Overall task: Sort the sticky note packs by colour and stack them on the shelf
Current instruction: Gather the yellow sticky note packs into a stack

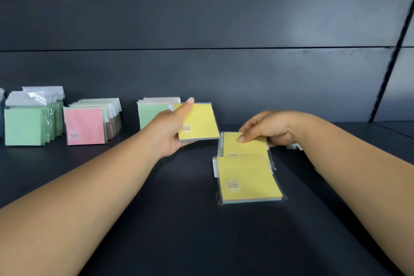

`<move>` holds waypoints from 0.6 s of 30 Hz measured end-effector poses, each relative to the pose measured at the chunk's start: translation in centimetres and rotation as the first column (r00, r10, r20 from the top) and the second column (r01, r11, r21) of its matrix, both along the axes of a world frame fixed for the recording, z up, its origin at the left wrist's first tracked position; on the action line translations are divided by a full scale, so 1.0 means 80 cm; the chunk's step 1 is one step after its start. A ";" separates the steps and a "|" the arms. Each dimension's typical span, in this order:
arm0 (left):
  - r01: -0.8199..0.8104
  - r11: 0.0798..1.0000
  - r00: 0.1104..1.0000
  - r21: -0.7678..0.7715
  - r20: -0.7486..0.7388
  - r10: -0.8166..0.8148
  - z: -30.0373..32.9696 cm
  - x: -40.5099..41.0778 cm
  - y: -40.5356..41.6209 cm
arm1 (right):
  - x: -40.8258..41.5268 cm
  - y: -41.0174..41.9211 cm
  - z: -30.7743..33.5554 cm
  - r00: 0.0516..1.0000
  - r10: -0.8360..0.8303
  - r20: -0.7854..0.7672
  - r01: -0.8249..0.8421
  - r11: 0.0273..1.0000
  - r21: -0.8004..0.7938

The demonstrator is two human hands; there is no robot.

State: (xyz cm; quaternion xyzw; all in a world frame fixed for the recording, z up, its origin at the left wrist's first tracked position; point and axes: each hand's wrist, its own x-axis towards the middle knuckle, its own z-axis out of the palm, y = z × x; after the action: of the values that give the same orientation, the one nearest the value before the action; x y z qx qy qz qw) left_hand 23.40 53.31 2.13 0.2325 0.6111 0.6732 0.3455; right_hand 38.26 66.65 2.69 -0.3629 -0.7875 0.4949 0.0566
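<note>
My left hand (172,127) grips a yellow sticky note pack (199,122) and holds it above the dark shelf (179,219), in front of an upright row of green packs (152,115). My right hand (266,129) has its fingers on a second yellow pack (251,147) that lies flat on the shelf. A third yellow pack (248,178) lies nearer to me, overlapping the second one's front edge. Further left, a row fronted by a pink pack (85,125) and a row of green packs (23,125) stand upright.
The dark back wall (224,74) rises right behind the rows of packs. A few more wrapped packs (294,147) peek out behind my right wrist, mostly hidden. A vertical dark post (389,69) marks the shelf's right end.
</note>
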 end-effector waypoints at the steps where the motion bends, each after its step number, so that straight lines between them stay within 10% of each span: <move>1: 0.009 1.000 1.000 -0.004 0.005 -0.009 -0.001 0.000 0.001 | 0.000 0.002 0.000 0.999 -0.028 -0.044 0.026 0.999 -0.037; 18: 0.059 0.991 0.997 0.119 0.039 -0.064 0.006 0.004 -0.001 | 0.021 0.001 0.043 0.843 -0.162 -0.513 0.132 0.987 -0.094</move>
State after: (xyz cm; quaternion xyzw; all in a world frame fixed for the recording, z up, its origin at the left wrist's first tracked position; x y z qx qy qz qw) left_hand 23.72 53.25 2.65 0.2568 0.5554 0.7017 0.3649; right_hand 39.90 66.71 6.11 -0.2768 -0.6989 0.5900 0.2945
